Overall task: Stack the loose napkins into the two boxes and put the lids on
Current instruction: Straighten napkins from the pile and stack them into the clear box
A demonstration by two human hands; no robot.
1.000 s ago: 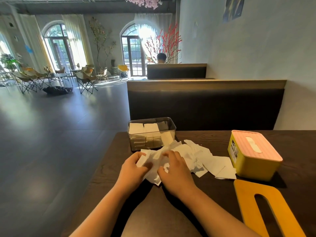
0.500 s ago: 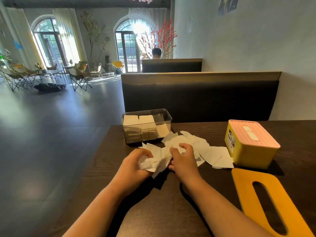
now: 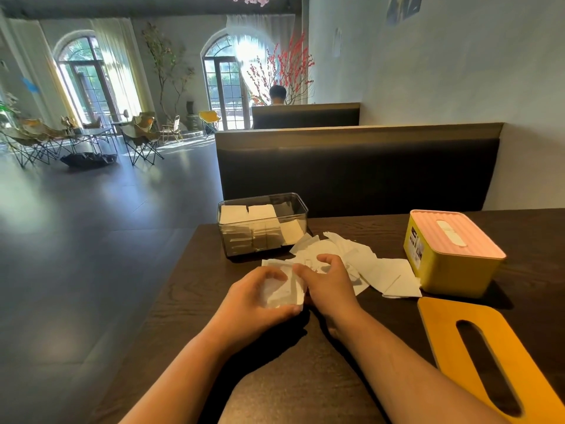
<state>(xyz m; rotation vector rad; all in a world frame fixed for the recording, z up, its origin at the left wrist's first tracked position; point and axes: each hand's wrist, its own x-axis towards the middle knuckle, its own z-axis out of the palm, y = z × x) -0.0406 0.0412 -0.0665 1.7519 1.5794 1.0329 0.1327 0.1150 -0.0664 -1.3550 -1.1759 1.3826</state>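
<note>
Left hand [image 3: 253,301] curled round a small bundle [image 3: 282,290] of napkins, right hand [image 3: 330,286] curled too, thumb at the bundle's right edge, pinching it. Both forearms low over the table [image 3: 351,399]. Paper is light and limp and creases easily (loose sheets likely slide apart), so I would hold the stack flat by its edges. The pile [image 3: 376,267] lies just beyond, between the clear box [image 3: 263,224], part-filled and lidless, and the yellow box [image 3: 449,258], lidded; orange lid [image 3: 443,325] near right

1 head view looks forward and down, close over the table [image 3: 351,377].
</note>
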